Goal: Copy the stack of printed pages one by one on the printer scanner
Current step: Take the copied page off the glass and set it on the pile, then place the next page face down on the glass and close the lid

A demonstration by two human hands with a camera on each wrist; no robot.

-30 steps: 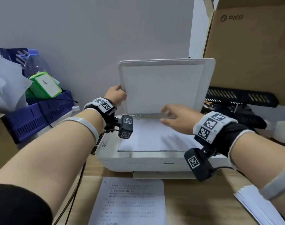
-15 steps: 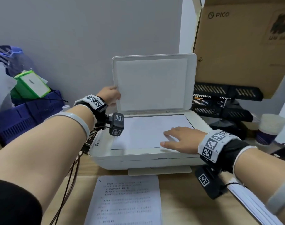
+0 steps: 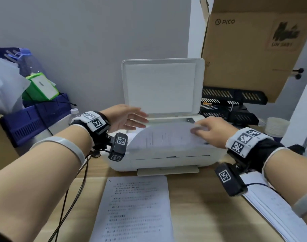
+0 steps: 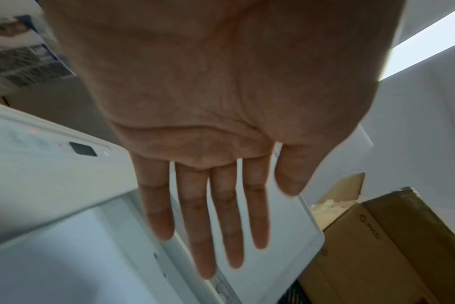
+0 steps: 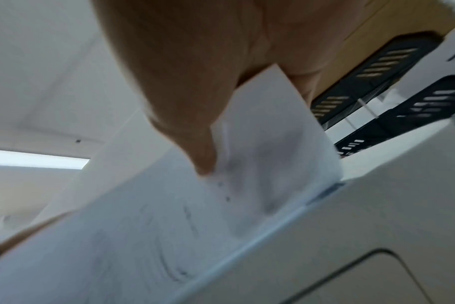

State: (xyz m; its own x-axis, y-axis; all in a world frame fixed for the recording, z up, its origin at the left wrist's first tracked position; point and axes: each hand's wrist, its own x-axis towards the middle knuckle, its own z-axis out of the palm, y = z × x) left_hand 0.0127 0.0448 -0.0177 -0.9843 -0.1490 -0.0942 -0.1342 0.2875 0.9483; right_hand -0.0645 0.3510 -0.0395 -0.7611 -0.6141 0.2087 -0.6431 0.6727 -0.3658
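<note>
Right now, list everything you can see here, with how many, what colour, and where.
printer: one, white, desk centre, scanner lid raised
sheet: one, white, lifting off the scanner
printed page: one, white, desk front
paper stack: one, white, desk right
cardboard box: one, brown, upper right
trays: black, right of printer
crate: one, blue, left
left hand: open, by lid
right hand: pinching sheet's right edge
</note>
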